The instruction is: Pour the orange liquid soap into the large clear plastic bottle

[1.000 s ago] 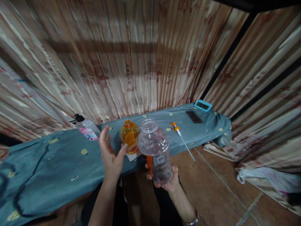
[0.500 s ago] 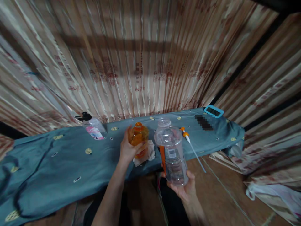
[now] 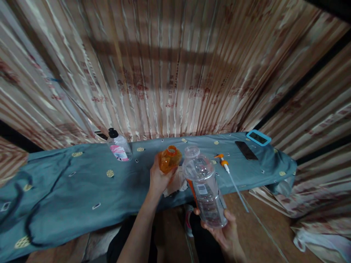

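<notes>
My left hand [image 3: 158, 177] is wrapped round an orange see-through bottle [image 3: 170, 160], whose mouth has no cap. Under and beside it lies a crumpled tissue [image 3: 175, 184]. My right hand [image 3: 219, 228] grips a large clear bottle [image 3: 204, 190] near its base. This bottle is uncapped too, has a label with a barcode, and leans to the left with its neck near the orange bottle. A pump head [image 3: 224, 162] in orange and white, with a long tube, lies on the cloth to the right.
On the blue patterned cloth [image 3: 82, 182], a clear bottle with a black cap and pink label [image 3: 120, 148] stands at left. A dark phone [image 3: 246, 150] and a blue-framed digital clock [image 3: 258, 137] lie at right. Pleated curtains [image 3: 170, 73] hang close behind.
My left hand has lifted and tilted the orange bottle to the right, off the tissue. The clear bottle leans further left. The whole view has shifted slightly.
</notes>
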Tool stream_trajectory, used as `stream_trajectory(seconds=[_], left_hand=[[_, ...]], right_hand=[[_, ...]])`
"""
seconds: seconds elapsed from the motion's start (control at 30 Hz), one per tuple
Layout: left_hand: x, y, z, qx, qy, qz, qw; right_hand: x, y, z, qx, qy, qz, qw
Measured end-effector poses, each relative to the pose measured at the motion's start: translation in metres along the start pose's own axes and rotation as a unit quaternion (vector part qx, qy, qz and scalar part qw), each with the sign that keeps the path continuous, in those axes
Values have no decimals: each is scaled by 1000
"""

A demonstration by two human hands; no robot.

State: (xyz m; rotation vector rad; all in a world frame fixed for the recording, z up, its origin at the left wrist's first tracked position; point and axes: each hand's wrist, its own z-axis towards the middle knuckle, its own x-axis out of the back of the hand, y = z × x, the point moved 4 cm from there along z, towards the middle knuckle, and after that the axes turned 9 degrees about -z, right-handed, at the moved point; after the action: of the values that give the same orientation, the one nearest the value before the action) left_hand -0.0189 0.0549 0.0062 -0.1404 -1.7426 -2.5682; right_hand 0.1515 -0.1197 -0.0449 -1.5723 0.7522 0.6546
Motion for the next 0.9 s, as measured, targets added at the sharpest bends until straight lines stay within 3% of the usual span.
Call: stream_trajectory(seconds=[0.2,0.43,0.6,0.9], left_hand=[[-3,-4,-5,-11,-13,-22,1000],[-4,-5,-5,-19,-17,-17,1000],[-6,-3,-6,-3,-19,-7,1000],[-8,-10,-10,11,-28,-3,1000]], right_hand=[[-6,-1,-5,24,-10,-37,999],[-13,-7,-11,11,24,-66,997],[-4,-7,-12,22,71,-88,993],[14,-11,-26,-13,52,-100,994]])
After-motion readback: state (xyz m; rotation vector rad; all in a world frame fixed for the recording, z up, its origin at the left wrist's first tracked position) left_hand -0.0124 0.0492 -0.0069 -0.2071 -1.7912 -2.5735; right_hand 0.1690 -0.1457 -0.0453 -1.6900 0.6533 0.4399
